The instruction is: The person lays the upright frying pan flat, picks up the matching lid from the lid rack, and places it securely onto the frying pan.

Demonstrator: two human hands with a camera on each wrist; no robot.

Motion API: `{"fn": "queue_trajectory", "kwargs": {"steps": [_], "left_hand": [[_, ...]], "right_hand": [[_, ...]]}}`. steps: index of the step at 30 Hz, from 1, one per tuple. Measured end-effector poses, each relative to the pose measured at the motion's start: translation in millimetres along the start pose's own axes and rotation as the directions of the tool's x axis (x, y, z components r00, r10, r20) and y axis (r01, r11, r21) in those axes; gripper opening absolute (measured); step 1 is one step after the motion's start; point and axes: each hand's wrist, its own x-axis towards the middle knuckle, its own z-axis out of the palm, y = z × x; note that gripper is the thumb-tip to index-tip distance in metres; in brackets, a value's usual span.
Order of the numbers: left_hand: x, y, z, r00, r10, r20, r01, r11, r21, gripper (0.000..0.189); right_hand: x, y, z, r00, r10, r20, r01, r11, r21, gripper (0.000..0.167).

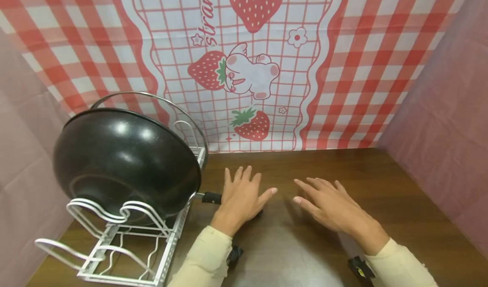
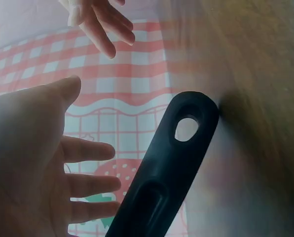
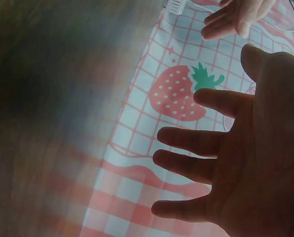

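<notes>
Hovering fingers [image 1: 244,177] spread, holding nothing

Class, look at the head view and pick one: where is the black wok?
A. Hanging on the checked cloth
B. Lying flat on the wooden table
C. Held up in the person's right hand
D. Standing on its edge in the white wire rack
D: the black wok stands on edge in the white wire rack, and both the left hand and right hand are spread and hold nothing.

1. The wok [image 1: 126,164], left of the left grip [image 1: 240,200], looks like glossy black metal.
2. Its handle [image 2: 162,177] just beside that grip seems matt black plastic.
3. The rack [image 1: 114,240] is smooth white-coated wire.
4. The counter [image 1: 381,181] under both grips is dark, smooth wood.
</notes>
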Motion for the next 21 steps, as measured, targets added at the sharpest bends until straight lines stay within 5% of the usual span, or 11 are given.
{"fn": "queue_trajectory", "kwargs": {"steps": [21], "left_hand": [[-14.0, -1.1, 8.1, 0.989, 0.072, -0.126, -0.076, 0.997, -0.028, 0.052]], "right_hand": [[2.1, -9, 11, 0.999, -0.05, -0.005, 0.05, 0.999, 0.015, 0.069]]}}
